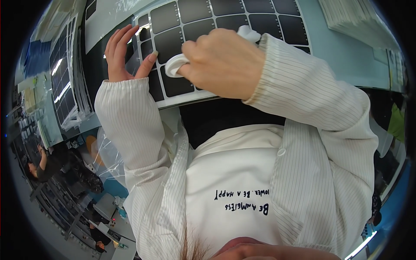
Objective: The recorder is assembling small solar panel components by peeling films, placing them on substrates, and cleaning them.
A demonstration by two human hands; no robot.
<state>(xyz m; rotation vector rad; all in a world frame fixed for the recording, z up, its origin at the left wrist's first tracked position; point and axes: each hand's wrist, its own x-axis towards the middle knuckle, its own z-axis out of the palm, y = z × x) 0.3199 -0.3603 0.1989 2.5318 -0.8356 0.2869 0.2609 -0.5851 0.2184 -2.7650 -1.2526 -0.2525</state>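
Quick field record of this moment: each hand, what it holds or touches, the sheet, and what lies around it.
left hand: open, fingertips resting on the sheet's left part
right hand: closed around a crumpled white cloth, pressed on the sheet
sheet: white backing sheet carrying a grid of dark grey rounded squares, lying flat on a pale blue table
nearby: stack of similar sheets at left

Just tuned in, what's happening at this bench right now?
A person in a striped white coat is working on a sheet of dark square panels lying on the bench. The right hand is closed around a white cloth and presses it onto the near edge of the sheet. The left hand is open, its fingers spread and resting on the sheet's left edge. More such sheets are stacked at the left.
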